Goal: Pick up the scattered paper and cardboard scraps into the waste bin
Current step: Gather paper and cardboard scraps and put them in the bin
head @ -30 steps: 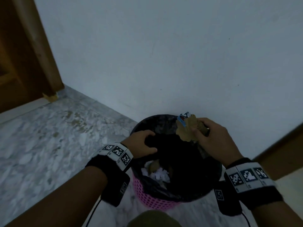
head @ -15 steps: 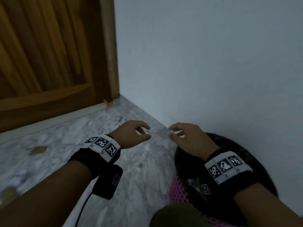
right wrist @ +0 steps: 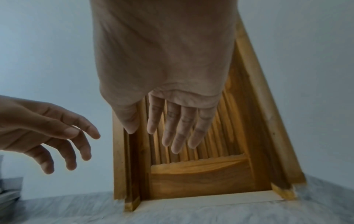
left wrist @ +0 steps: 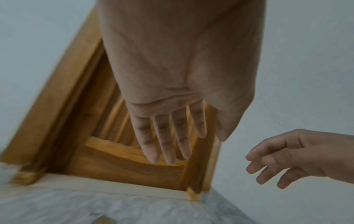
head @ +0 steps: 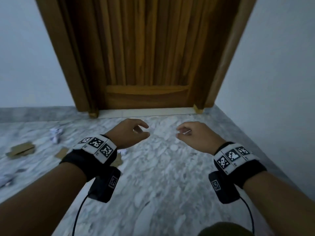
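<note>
Both hands hover empty above the marble floor in front of a wooden door. My left hand has relaxed, loosely curved fingers and holds nothing. My right hand is likewise relaxed and empty. On the floor to the left lie a crumpled white paper, a folded cardboard piece, a smaller cardboard scrap and another crumpled paper at the left edge. More scraps peek out from under my left wrist. The waste bin is out of view.
The closed wooden door with its frame stands straight ahead, with a pale threshold strip at its foot. White walls flank it, the right one running close along my right arm. Grey marble floor lies below the hands.
The view swung left, from the bin to the door. My right hand let go of the cardboard scrap over the bin; both hands left it and now hang empty over the floor.
</note>
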